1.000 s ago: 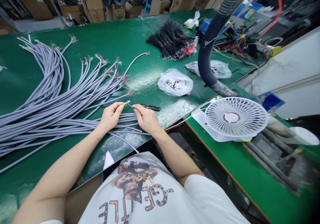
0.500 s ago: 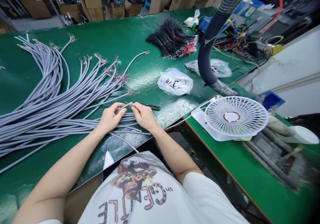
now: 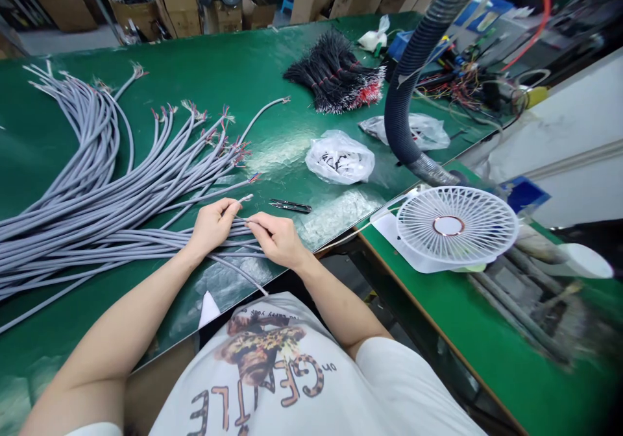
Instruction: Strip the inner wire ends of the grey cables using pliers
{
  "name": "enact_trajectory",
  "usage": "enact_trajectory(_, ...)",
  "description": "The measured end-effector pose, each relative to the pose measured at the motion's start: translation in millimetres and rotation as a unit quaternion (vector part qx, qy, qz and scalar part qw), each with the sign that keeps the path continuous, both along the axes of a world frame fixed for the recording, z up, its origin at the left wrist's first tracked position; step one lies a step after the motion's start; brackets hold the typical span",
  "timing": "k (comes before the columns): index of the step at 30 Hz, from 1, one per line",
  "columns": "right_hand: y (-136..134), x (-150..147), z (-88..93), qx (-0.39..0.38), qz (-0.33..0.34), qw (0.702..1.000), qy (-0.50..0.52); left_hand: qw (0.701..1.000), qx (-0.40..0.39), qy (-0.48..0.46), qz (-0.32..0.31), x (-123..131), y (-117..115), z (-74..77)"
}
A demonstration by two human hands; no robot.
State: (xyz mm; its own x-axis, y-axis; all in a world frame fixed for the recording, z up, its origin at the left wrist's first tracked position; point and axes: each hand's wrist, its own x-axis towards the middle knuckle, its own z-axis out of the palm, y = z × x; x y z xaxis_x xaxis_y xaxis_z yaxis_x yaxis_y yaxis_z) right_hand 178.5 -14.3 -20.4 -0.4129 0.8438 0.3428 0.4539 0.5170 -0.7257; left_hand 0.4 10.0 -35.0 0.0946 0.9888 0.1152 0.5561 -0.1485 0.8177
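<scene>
My left hand [image 3: 214, 225] is closed on a grey cable, and that cable's pale end [image 3: 246, 198] sticks out past the thumb and forefinger. Close beside it on the right, my right hand [image 3: 278, 238] is pinched shut; a thin dark bit shows at its fingertips, too small to name. Under and around both hands run more grey cables [image 3: 146, 238]. Black thread snips [image 3: 291, 206] lie on the green table [image 3: 272, 141] just beyond my right hand. Many cables in the bundle [image 3: 189, 154] to the left end in bared coloured wires.
A clear bag [image 3: 339, 157] of small parts lies ahead, with bundled black wires [image 3: 335, 76] behind it. A thick flexible hose [image 3: 402, 98] comes down at the right, near a white fan [image 3: 445, 228]. Cardboard boxes [image 3: 182, 8] stand beyond the table.
My right hand has moved from the cable's end down toward me, away from the snips, which now show fully. My left hand still holds the cable.
</scene>
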Motion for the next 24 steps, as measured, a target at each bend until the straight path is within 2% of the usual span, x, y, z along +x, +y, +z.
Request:
enact_trajectory(4,4,5,-5.8,-0.025,-0.086,0.993,-0.072,0.997,-0.024,-0.066,0.017,0,2,2.9)
enact_trajectory(7,8,6,-10.5,-0.038,-0.115,0.986,-0.113,0.995,-0.036,-0.089,0.014,0,2,4.4)
enact_trajectory(24,13,2,-12.7,-0.028,-0.105,0.987,-0.117,0.997,-0.03,-0.074,0.007,0,0,2.1)
